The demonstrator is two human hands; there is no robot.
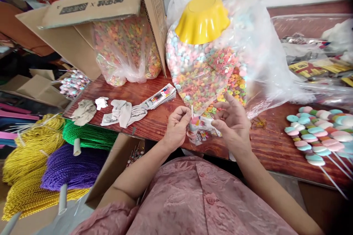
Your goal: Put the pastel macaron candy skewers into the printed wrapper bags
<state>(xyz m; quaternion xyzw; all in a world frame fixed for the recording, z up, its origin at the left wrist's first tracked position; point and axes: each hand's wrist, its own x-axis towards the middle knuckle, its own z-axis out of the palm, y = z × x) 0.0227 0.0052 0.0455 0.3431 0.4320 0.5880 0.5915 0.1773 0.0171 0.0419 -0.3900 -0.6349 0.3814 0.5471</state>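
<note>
At the table's front edge, my left hand [178, 125] is closed in a pinch on the top of a small printed plastic packet [205, 126]. A short white stick [192, 111] rises beside those fingertips, and something pink and pale shows through the film below it. My right hand [234, 123] is on the packet's other side, fingers apart, with its thumb at the packet's edge. Just beyond my hands, loose colourful ring-shaped candies [235, 90] and a clear bag of them lie in a large plastic bag [256, 44] of pastel pieces.
A yellow scalloped bowl [202, 18] sits upside down on the big bag. Printed packets [160, 96] are stacked at left beside grey cloth [124, 114]. A cardboard box [96, 2] stands behind. Pastel candy skewers [317, 136] lie at right. Coloured cord bundles [73, 165] are at lower left.
</note>
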